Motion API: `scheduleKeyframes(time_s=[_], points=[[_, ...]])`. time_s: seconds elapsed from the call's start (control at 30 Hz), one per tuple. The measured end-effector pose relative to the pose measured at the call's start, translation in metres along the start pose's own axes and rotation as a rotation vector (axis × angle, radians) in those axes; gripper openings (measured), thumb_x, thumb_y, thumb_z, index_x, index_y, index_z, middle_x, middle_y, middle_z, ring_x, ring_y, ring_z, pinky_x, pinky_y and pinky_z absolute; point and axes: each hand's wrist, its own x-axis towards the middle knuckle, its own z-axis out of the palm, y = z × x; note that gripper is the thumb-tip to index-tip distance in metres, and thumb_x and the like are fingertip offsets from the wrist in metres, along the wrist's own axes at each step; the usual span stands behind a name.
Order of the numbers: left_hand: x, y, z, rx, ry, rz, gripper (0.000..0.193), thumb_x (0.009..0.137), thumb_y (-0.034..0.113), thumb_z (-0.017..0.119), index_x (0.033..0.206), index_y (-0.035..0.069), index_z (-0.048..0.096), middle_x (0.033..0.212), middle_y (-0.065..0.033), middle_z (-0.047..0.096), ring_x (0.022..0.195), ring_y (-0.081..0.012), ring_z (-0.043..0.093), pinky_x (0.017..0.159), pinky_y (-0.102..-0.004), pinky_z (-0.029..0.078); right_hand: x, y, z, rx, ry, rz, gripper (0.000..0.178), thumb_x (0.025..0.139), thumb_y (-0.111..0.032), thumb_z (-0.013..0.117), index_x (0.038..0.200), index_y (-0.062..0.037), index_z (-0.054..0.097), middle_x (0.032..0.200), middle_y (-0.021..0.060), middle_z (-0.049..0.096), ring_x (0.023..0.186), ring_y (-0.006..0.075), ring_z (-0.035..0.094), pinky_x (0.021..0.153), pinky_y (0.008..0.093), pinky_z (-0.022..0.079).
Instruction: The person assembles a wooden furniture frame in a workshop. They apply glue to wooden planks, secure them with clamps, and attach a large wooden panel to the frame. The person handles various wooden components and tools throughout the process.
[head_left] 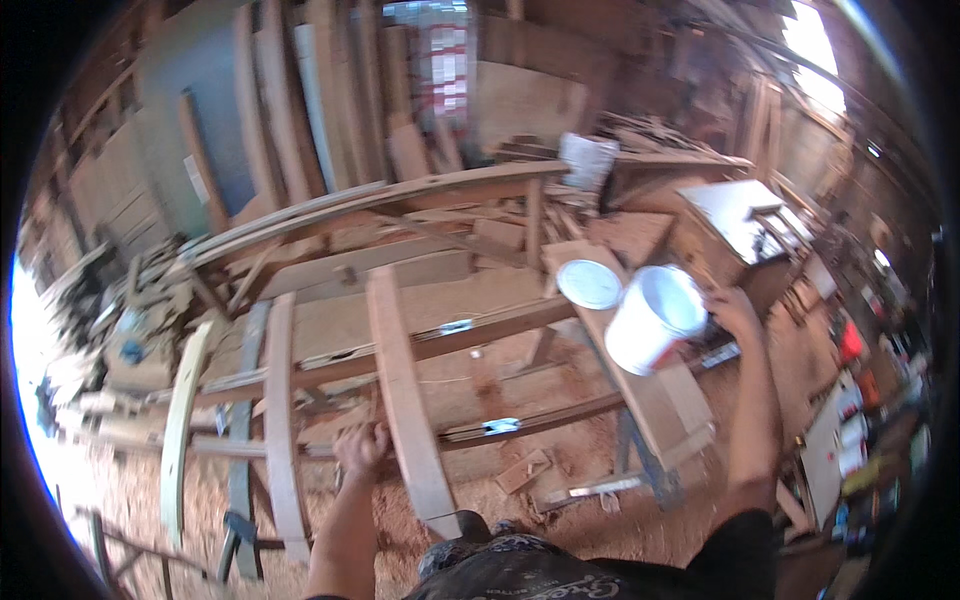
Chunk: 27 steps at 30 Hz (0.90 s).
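While the left hand [362,447] curls shut around the curved plank [405,395], stiff and probably heavy, the right hand [733,310] grips the white bucket [655,318] rim at three o'clock; it looks light.

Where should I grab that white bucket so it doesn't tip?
Probably by the rim on its right side, where the right hand already touches it. The white bucket is open, lid off, and sits tilted on a narrow plank, so fingers hooked over that edge should steady it. I cannot see a handle.
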Motion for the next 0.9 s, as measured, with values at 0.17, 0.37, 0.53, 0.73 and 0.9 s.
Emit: scheduleKeyframes(time_s=[0.17, 0.37, 0.53, 0.73, 0.9], points=[[-0.001, -0.006, -0.004, 0.082, -0.143, -0.066, 0.035, 0.090, 0.043, 0.058, 0.080, 0.014, 0.075, 0.078, -0.0130, 0.073, 0.085, -0.0296, 0.071, 0.089, -0.0466, 0.048, -0.009, 0.013, 0.017, 0.198, -0.132, 0.074, 0.026, 0.095, -0.027, 0.069, 0.089, -0.0012, 0.072, 0.066, 0.0027, 0.059, 0.048, 0.0108, 0.053, 0.041, 0.0305, 0.041], [-0.001, 0.001, -0.014, 0.032, -0.267, -0.138, 0.044, 0.094, 0.046, 0.051, 0.084, 0.010, 0.075, 0.085, -0.0153, 0.074, 0.089, -0.0314, 0.070, 0.098, -0.0493, 0.045, 0.035, 0.012, 0.038, -0.908, -0.021, -0.324, 0.029, 0.087, -0.028, 0.074, 0.101, -0.0026, 0.075, 0.098, 0.0128, 0.075, 0.087, 0.0274, 0.072, 0.073, 0.0435, 0.056], [0.004, 0.002, -0.025, 0.029, -0.366, -0.164, 0.046, 0.095, 0.048, 0.049, 0.090, 0.010, 0.075, 0.092, -0.0153, 0.074, 0.094, -0.0316, 0.070, 0.100, -0.0491, 0.044, 0.065, -0.017, 0.074, -1.375, -0.163, -0.223, 0.037, 0.076, -0.025, 0.082, 0.105, -0.0033, 0.075, 0.110, 0.0151, 0.075, 0.104, 0.0343, 0.071, 0.089, 0.0488, 0.056], [0.012, -0.004, -0.039, -0.080, -0.404, -0.122, 0.044, 0.098, 0.047, 0.049, 0.091, 0.010, 0.072, 0.099, -0.0146, 0.074, 0.100, -0.0287, 0.068, 0.098, -0.0444, 0.045, 0.073, -0.022, 0.059, -0.749, -0.366, 0.026, 0.020, 0.090, -0.019, 0.062, 0.092, -0.0048, 0.076, 0.086, 0.0137, 0.075, 0.070, 0.0295, 0.071, 0.066, 0.0425, 0.056], [0.040, -0.019, -0.065, -0.680, -0.509, -0.342, 0.036, 0.091, 0.029, 0.068, 0.117, 0.003, 0.070, 0.111, -0.0171, 0.072, 0.108, -0.0341, 0.067, 0.094, -0.0439, 0.052, 0.074, 0.011, 0.019, -0.793, -0.359, -0.240, 0.023, 0.091, -0.022, 0.061, 0.085, -0.0036, 0.073, 0.077, 0.0147, 0.071, 0.062, 0.0268, 0.066, 0.061, 0.0443, 0.054]])
